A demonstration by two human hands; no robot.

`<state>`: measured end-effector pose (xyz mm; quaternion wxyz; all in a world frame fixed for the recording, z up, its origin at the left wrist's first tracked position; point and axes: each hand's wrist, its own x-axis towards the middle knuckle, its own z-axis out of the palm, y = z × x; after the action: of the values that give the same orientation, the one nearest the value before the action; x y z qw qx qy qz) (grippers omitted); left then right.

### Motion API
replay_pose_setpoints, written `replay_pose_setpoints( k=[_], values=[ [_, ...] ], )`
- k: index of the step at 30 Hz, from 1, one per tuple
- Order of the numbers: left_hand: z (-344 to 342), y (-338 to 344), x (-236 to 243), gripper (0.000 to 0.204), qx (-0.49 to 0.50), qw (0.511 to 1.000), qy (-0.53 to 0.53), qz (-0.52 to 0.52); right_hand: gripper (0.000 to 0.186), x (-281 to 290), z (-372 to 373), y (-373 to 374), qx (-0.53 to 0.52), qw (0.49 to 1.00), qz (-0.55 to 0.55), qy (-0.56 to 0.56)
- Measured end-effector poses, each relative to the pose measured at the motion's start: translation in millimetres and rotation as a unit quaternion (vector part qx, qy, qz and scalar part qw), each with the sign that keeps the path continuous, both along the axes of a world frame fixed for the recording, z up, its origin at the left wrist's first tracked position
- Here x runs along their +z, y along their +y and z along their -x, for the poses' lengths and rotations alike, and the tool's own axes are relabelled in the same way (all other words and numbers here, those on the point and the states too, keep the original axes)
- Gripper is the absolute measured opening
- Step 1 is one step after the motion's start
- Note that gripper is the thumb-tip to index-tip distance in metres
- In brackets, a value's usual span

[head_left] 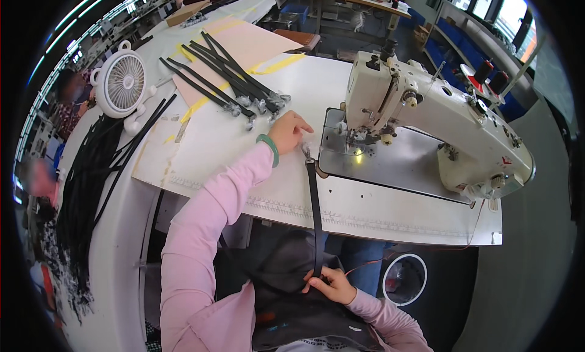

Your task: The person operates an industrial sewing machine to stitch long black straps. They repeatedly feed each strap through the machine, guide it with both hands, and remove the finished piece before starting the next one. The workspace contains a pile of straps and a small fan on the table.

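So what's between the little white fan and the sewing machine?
In the head view, finished black straps lie on the table between the fan and sewing machine, plus the left hand by the needle.

Bright, even daylight fills the scene, coming from the windows (487,1) at the far right and a long row of panes along the far left. The white worktop (231,151) is well lit with only soft, faint shadows. A small yellow glow shows on the metal plate under the sewing machine (426,114) needle (the machine's own lamp, by the look of it). Fisheye distortion bends straight edges toward the rim, the corners are black, and the left edge is blurred.
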<state>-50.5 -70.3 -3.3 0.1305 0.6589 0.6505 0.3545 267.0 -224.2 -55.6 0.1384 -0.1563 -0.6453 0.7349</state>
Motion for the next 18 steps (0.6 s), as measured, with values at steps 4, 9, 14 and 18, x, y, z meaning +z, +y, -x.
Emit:
replay_pose_setpoints(
  k=[4,9,14,18],
  values=[
    [-28.9,-41.9,26.2,0.044,0.016,0.998,0.057,-0.030,0.019,16.9,2.6,7.5,-0.066,0.997,-0.018,-0.026],
    [-67.8,-79.0,13.9,0.053,-0.153,0.960,0.222,-0.076,0.020,25.0,5.1,12.7,-0.064,0.998,-0.014,-0.016],
    [-74.0,-31.5,2.2,0.053,-0.148,0.959,0.235,-0.053,0.020,37.2,12.8,28.4,-0.097,0.995,-0.015,0.021],
    [-80.4,-9.2,-11.1,0.042,-0.129,0.970,0.175,-0.114,0.028,74.5,-13.5,53.3,-0.121,0.863,-0.487,-0.056]
  ],
)
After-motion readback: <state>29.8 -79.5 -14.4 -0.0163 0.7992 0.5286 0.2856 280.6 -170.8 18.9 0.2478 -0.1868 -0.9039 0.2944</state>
